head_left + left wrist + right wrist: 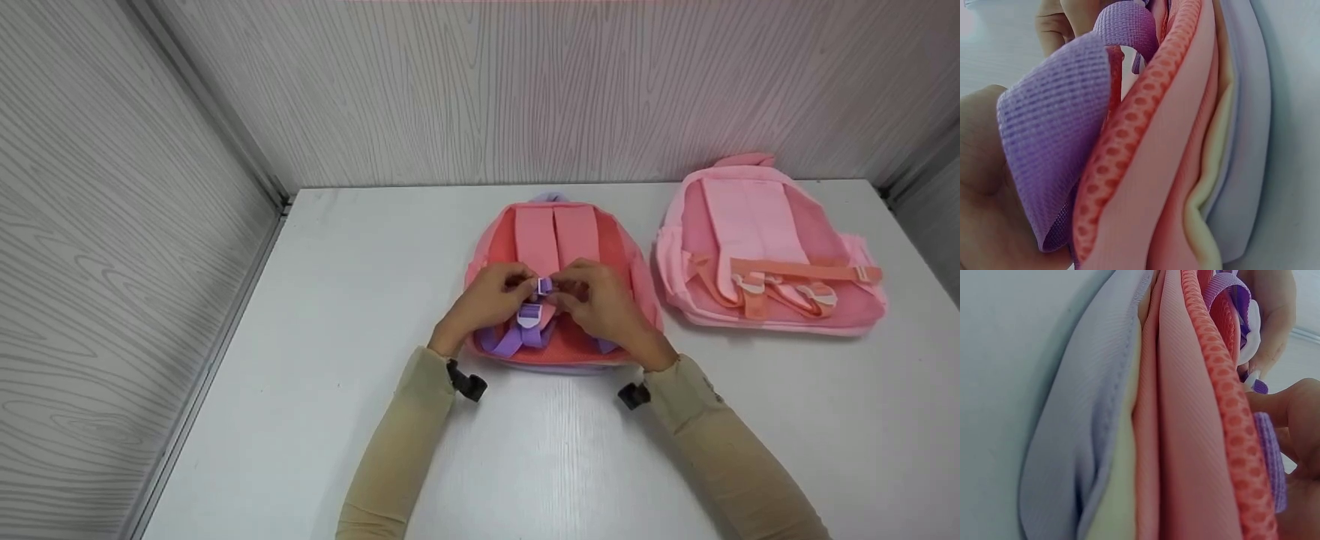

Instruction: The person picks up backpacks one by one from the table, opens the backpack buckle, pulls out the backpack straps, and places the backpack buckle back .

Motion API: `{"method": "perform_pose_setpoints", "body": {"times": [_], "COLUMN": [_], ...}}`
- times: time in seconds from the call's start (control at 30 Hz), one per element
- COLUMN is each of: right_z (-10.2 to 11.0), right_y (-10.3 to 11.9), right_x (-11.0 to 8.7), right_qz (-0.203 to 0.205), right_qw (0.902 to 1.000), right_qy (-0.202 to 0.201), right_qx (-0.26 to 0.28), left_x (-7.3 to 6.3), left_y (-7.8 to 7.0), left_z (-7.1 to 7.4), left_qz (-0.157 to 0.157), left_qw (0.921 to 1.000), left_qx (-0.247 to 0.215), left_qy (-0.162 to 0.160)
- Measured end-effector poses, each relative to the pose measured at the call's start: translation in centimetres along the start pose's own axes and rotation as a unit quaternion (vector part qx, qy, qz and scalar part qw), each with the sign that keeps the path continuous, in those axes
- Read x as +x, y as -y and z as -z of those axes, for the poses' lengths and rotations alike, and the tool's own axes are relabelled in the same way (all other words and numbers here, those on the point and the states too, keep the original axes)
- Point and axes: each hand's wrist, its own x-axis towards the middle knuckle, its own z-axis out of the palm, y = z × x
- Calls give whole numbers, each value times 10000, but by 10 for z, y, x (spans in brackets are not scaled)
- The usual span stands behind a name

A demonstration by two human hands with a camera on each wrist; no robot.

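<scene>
A small coral-pink backpack (pixel 619 277) lies on the table with its shoulder straps facing up. Over its middle, my left hand (pixel 487 300) pinches a small white strap buckle (pixel 543 286) threaded with purple webbing. From the other side, my right hand (pixel 600 304) pinches the purple strap at that buckle, and its fingertips are partly hidden. Just below, a second white buckle (pixel 529 315) rests on the backpack with its own purple strap (pixel 508 343). Close up in the left wrist view, a loop of purple webbing (pixel 1061 135) stands beside the left palm.
Right of my hands lies a light-pink backpack (pixel 754 217) with orange straps (pixel 795 270) and white buckles. The white table (pixel 360 300) meets a wood-grain panel (pixel 420 97) at the back and another panel (pixel 97 262) at the left.
</scene>
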Motion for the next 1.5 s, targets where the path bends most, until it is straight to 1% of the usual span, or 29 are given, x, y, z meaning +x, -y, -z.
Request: {"method": "perform_pose_setpoints", "body": {"times": [0.23, 0.43, 0.53, 0.93, 1.17, 1.27, 1.37, 1.5], "right_z": [0, 1, 1, 1, 0, 0, 0, 0], "right_y": [0, -1, 0, 1, 1, 0, 0, 1], "right_x": [0, -1, -1, -1, 0, 0, 0, 0], "right_qz": [72, -36, -36, -100, 62, 103, 59, 59], "right_qw": [9999, 10000, 10000, 9999, 9999, 9999, 10000, 10000], "right_qy": [-103, -61, -73, -39, -99, -105, -65, -35], "right_qx": [35, 56, 38, -4, 23, 46, 18, -27], "left_x": [-2, -4, -5, -3, -1, 0, 0, 0], "left_y": [-3, -3, -3, 1, 3, 3, 4, 4], "left_z": [5, 9, 10, 9, 6, 5, 4, 3], "left_qz": [7, 255, 308, 151, 13, 17, 36, -12], "left_qw": [10000, 9995, 9993, 9998, 9999, 9999, 9999, 9999], "left_qx": [5, 197, 219, 121, 148, 105, 116, 122], "left_qy": [9, 37, 54, 69, 28, 16, -13, -25]}}
